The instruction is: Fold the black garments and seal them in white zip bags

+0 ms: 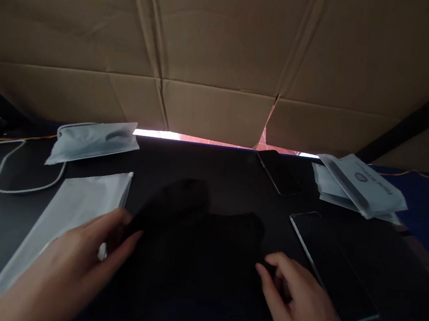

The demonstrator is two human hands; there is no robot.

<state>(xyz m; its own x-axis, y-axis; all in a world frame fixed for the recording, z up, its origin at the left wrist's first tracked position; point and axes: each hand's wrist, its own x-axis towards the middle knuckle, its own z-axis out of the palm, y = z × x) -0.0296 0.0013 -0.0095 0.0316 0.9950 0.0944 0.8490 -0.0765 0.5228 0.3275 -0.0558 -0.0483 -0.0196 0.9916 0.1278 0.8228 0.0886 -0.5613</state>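
Observation:
A soft black cloth item [188,204] lies loosely spread between my hands on the black tabletop. Its outline blends into the dark surface, so I cannot make out its exact kind. My left hand [79,253] pinches its left end between thumb and fingers. Over at its right side, my right hand [295,297] has thumb and forefinger closed at the cloth's edge. A frosted white zip bag [68,215] lies flat under and beyond my left hand. To the right of my right hand is a flat, clear-edged black panel [331,265], like a large phone or screen.
A black phone [278,171] lies toward the back. Printed white packets [369,188] are stacked at the right. At the back left sits a filled frosted bag [94,142] beside a looped white cord [24,192]. A cardboard sheet [221,51] stands behind the black table [196,295].

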